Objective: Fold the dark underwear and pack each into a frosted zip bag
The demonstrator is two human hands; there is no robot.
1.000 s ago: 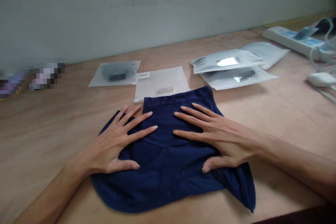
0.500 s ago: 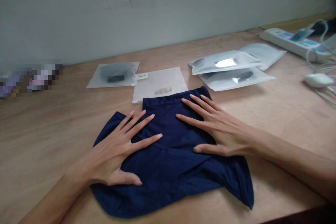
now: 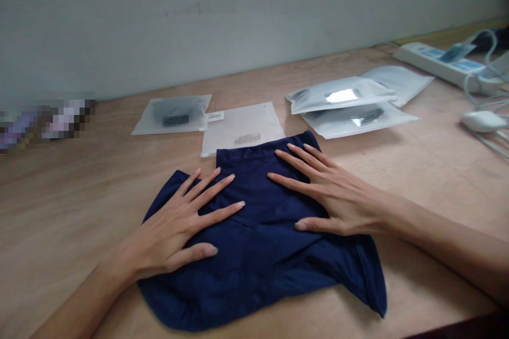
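Note:
A navy blue cloth garment (image 3: 262, 265) lies spread on the wooden table, with a straight hemmed edge at the far side and a wrinkled flap at the near right. Its exact kind I cannot tell. My left hand (image 3: 183, 222) rests on its left part, fingers spread and palm down. On the upper right part lies my right hand (image 3: 330, 190), also flat with fingers apart. Just beyond the far hem is a flat frosted plastic bag (image 3: 242, 122) with small printed text, its near edge meeting the cloth.
A frosted bag with dark contents (image 3: 170, 114) lies at the back left. Several filled bags (image 3: 345, 92) are stacked at the back right. Beyond them are a power strip (image 3: 445, 63) and a white charger (image 3: 483, 122) with cables. A wall (image 3: 199, 21) borders the table behind.
My left thumb has shifted slightly upward on the cloth. Both hands otherwise keep their places, and the garment lies as before.

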